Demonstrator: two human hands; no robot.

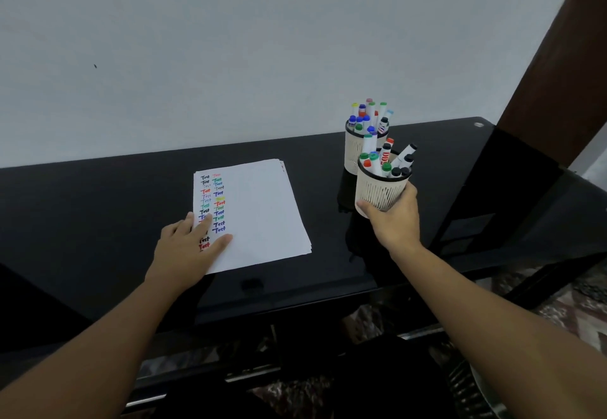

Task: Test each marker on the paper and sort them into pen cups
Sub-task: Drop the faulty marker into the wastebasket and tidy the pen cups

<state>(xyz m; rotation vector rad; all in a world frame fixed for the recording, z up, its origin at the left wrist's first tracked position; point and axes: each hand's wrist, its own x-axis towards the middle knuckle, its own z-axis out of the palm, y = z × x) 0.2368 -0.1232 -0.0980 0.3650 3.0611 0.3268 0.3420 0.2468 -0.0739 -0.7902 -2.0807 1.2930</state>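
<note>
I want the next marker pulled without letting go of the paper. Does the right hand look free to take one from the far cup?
Probably not yet: the right hand is gripping the near cup, which also stands in front of the far cup. The left hand presses the paper.

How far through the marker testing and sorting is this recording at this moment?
Looks late in the job. Done: the paper carries two columns of "Test" marks, and both cups hold capped markers, with none loose on the desk. In hand: the right hand grips the near cup; the left hand rests flat on the paper. Left: whether the far cup or any marker still needs testing cannot be told.
</note>
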